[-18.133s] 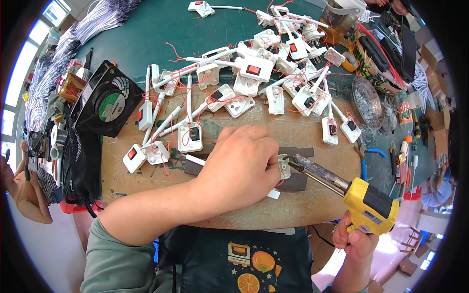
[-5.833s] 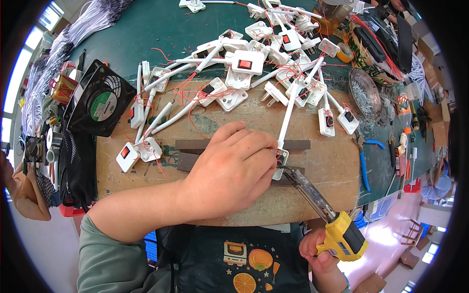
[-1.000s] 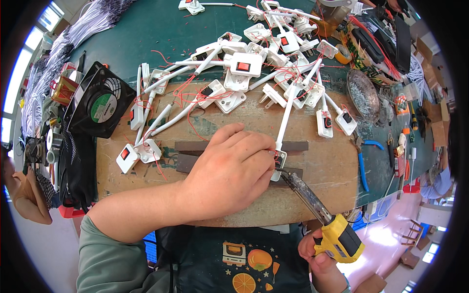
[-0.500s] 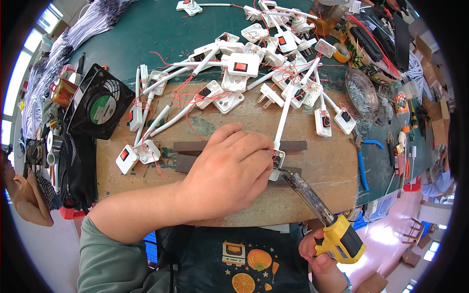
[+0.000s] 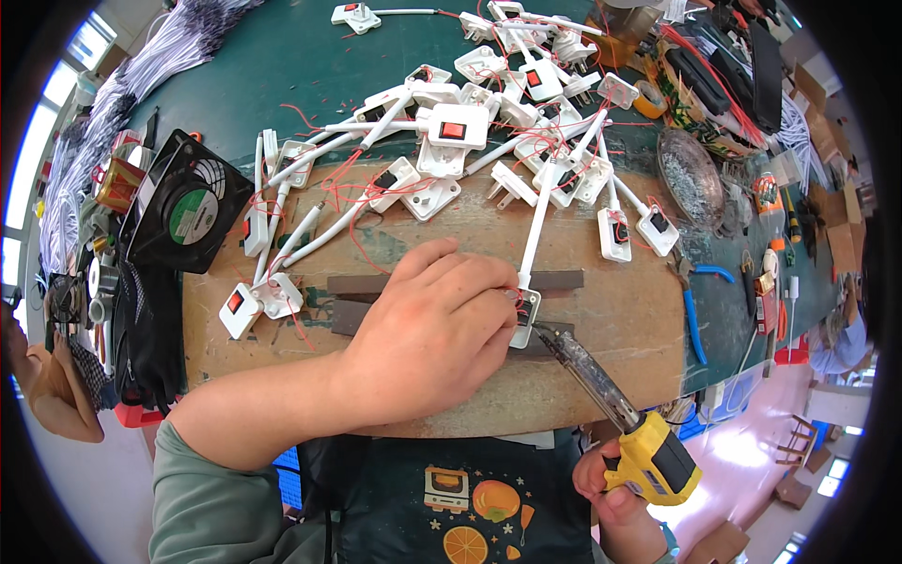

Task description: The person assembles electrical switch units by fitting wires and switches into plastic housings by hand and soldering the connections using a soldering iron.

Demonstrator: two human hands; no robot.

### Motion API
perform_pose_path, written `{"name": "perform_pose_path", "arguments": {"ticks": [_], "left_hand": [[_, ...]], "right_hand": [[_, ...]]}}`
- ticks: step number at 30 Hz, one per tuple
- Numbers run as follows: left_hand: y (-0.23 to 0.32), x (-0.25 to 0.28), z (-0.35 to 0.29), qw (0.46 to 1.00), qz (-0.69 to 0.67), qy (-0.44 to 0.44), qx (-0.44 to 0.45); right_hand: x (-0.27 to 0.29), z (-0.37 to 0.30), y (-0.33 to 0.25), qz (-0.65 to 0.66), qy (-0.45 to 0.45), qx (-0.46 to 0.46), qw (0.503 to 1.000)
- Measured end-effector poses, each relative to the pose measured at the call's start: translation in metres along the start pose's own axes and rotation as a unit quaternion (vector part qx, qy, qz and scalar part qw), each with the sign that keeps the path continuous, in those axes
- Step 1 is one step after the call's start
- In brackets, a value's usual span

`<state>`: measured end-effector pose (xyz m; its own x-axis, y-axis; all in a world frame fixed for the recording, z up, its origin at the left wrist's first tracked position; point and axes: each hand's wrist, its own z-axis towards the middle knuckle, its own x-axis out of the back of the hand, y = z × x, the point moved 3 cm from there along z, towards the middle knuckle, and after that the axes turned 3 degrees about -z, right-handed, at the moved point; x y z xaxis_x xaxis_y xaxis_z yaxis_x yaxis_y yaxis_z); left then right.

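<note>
My left hand [image 5: 437,324] is closed over a small white plug housing [image 5: 528,315] on the wooden board, its fingertips at the near side of the red wires inside. A white cable [image 5: 537,230] runs from the housing's far end toward the pile of parts. In my right hand [image 5: 606,484], low at the right, is a yellow and black soldering gun [image 5: 658,461]. Its long dark barrel points up and left, with the tip right beside the housing; whether it touches cannot be made out. My left fingers partly hide the housing. Dark flat bars [image 5: 352,317] lie beneath my left hand.
White switch and plug parts with red wires [image 5: 451,132] are heaped across the board's far side. A black fan [image 5: 193,207] stands left. At right are blue-handled pliers [image 5: 695,310] and a metal dish [image 5: 692,179]. Other people sit at both edges.
The whole view has shifted slightly, so the bench things appear a little farther left. Both hands keep their holds, and the soldering gun's tip remains beside the plug housing.
</note>
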<state>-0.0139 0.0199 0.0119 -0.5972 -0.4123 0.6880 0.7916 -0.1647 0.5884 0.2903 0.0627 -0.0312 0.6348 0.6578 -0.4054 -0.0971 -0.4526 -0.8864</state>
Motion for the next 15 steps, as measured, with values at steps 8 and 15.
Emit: {"name": "perform_pose_path", "arguments": {"ticks": [8,15], "left_hand": [[0.001,0.001,0.001,1.000,0.012,-0.005,0.011],[0.003,0.002,0.000,1.000,0.017,-0.015,0.010]], "right_hand": [[0.010,0.011,-0.016,-0.027,0.044,0.072,0.996],[0.047,0.045,-0.074,-0.061,0.145,0.328,0.932]]}}
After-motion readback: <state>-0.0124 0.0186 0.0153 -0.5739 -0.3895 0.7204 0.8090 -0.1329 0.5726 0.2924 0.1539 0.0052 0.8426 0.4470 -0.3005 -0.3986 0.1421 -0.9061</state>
